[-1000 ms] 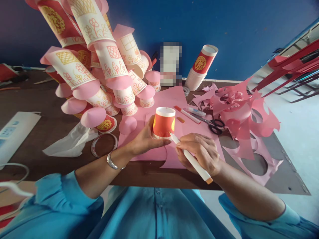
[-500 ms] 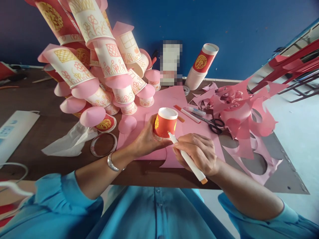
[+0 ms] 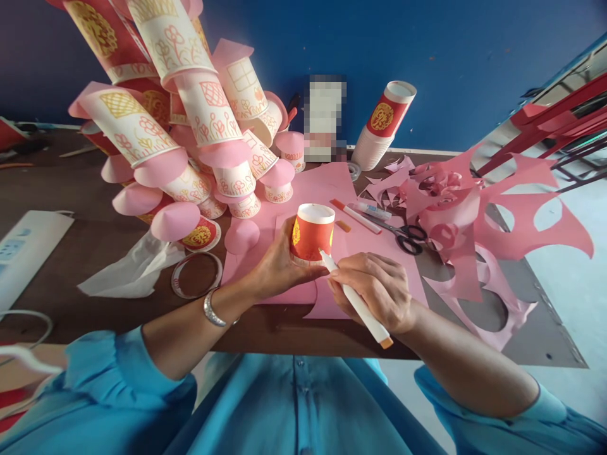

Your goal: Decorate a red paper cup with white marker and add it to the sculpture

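My left hand (image 3: 277,262) is wrapped round the lower part of a red paper cup (image 3: 313,237) with gold emblems and white bands at both ends. In my right hand (image 3: 377,287) is a white marker (image 3: 363,306) with an orange-brown end, its tip at the cup's lower edge; whether it touches cannot be told. Beneath both hands lie pink paper sheets (image 3: 332,183). Beyond the cup are a capless-looking orange-and-white marker (image 3: 363,220), an orange-brown marker cap (image 3: 342,226) and black-handled scissors (image 3: 410,239).
At the left rises a tall structure of decorated paper cups (image 3: 208,107) with pink paper cones. Stacked cups (image 3: 372,148) stand by the blue wall. Cut pink scraps (image 3: 446,208) heap at the right, overhanging the table edge. A tape roll (image 3: 196,275) and white tissue (image 3: 133,272) lie left.
The cup has shifted slightly left in my left hand and turned a little. My right hand with the marker is almost still. A pink scrap at the right has flopped outward.
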Tool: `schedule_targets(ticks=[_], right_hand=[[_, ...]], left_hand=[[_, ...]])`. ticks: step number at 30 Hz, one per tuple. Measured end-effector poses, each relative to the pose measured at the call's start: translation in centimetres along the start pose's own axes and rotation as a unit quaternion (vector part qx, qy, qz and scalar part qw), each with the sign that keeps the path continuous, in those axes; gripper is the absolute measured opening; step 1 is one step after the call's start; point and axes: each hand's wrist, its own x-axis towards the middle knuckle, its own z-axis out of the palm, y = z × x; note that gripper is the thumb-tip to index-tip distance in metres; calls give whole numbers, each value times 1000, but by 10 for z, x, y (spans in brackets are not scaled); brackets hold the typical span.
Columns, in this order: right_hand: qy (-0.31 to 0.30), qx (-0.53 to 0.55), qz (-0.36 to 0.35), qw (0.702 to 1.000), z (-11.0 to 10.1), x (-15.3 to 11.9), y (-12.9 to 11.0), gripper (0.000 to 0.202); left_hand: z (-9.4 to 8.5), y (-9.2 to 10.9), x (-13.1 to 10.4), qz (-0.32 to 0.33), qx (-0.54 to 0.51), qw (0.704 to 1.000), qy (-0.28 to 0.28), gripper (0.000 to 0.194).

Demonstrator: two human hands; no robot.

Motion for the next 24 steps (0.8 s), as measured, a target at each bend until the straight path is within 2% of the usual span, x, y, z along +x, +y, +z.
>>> schedule_targets(ticks=[13, 20, 24], right_hand=[[-8, -5, 9, 1000, 0, -1, 0, 11], [-2, 4, 2, 1000, 0, 0, 0, 12], [-4, 10, 1, 1000, 0, -1, 0, 11]], left_hand=[[0, -2, 0, 9, 2, 1000, -4, 55], [1, 7, 1, -8, -1, 1000, -6, 50], [1, 4, 1, -20, -8, 1000, 7, 52]])
